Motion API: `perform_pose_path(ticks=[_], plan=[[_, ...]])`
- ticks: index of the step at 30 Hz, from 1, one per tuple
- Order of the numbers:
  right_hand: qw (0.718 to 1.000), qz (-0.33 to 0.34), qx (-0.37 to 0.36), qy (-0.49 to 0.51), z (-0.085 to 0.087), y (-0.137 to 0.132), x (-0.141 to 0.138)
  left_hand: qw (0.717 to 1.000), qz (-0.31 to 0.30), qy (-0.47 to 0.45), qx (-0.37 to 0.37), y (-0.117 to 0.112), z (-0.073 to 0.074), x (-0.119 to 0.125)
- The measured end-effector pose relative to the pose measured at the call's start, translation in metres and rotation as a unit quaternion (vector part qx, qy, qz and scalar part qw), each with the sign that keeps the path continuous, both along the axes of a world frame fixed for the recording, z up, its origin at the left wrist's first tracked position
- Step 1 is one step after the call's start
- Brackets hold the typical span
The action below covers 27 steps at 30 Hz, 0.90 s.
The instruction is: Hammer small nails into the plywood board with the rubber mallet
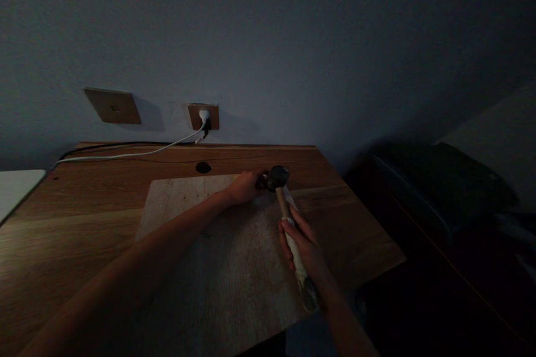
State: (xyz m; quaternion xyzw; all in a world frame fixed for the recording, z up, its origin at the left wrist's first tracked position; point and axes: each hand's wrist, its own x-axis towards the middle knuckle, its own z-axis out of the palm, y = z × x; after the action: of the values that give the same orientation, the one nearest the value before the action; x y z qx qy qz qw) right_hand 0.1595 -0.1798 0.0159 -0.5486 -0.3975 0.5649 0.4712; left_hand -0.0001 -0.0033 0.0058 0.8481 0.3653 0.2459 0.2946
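Hammer (297, 255), single, in one of two hands (305, 239)

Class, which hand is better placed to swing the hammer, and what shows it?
Probably the right hand: it grips the hammer. The left hand is beside the dark head, near the far edge of the board.

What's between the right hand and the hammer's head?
In the head view, a short stretch of bare wooden handle lies between the right hand and the hammer's head; nothing else shows on it.
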Motion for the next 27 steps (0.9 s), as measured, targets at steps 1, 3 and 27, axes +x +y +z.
perform_pose_path(ticks=[1, 3, 27], plan=[[1.0, -0.006, 0.003, -0.003, 0.0, 0.0, 0.0, 1.0, 0.002, 0.002, 0.003, 0.0, 0.0, 0.0], [1.0, -0.018, 0.011, -0.007, 0.001, 0.0, 0.0, 1.0, 0.002, 0.0, 0.004, 0.0, -0.001, 0.0], [0.998, -0.053, 0.001, 0.034, 0.006, 0.0, -0.001, 0.98, -0.087, 0.176, 0.04, 0.002, 0.07, -0.076]])
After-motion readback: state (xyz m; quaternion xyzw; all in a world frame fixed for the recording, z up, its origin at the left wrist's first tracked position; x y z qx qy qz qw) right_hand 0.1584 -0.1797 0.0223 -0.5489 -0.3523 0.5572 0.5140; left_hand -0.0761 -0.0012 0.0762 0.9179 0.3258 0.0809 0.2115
